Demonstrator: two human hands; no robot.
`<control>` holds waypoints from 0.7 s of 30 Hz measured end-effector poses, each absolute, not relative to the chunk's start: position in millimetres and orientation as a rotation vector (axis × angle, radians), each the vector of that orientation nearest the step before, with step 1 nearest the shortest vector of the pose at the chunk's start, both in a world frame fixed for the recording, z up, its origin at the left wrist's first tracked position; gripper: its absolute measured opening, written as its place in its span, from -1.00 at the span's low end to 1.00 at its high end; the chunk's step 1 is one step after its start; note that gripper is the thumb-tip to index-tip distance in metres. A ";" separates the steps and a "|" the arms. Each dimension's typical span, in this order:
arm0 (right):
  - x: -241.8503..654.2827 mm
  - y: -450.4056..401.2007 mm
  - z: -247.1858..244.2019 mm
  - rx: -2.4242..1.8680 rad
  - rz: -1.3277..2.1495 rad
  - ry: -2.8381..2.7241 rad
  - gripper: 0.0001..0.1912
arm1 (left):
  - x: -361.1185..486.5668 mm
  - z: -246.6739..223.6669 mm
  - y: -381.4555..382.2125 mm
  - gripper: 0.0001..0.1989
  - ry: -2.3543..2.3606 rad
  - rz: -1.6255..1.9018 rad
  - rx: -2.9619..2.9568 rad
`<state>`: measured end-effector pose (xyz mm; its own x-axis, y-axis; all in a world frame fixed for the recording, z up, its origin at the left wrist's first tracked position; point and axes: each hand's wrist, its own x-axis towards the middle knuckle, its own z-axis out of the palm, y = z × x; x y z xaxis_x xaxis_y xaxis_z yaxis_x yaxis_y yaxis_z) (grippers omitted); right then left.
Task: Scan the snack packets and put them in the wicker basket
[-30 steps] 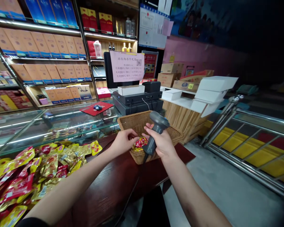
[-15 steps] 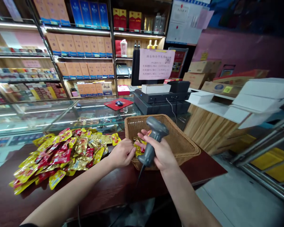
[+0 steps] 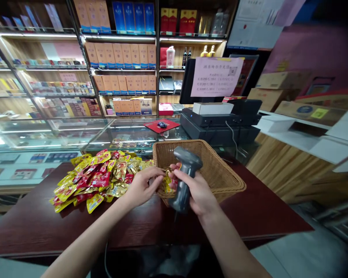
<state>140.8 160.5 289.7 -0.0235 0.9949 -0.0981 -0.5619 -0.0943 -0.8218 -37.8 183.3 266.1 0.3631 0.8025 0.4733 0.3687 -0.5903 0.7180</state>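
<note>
My right hand (image 3: 201, 191) is wrapped round the handle of a dark grey barcode scanner (image 3: 187, 166), held upright over the near left part of a wicker basket (image 3: 220, 170). Its fingertips reach past the scanner beside yellow and red snack packets (image 3: 168, 184) at the basket's left side. Whether those fingers also touch a packet I cannot tell. My left hand (image 3: 145, 185) is at the basket's left rim, thumb and fingers apart, fingertips close to the same packets. To its left, a heap of yellow, red and gold snack packets (image 3: 95, 177) lies on the dark red counter (image 3: 75, 227).
Behind the basket stand a black cash drawer (image 3: 217, 131) and a monitor with a pink notice (image 3: 216, 77). A mouse (image 3: 161, 124) rests on a red mat left of them. Glass display cases (image 3: 55, 133) adjoin the counter; cardboard boxes (image 3: 307, 110) are at right.
My left hand has loosened from a closed curl, its thumb and fingers now apart. The scanner stays in my right hand, slightly shifted. The view has turned left.
</note>
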 end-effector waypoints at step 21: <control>67.8 112.6 183.3 -1.070 1.422 -1.402 -0.78 | -125.2 148.5 159.3 -0.50 2.244 1.462 1.192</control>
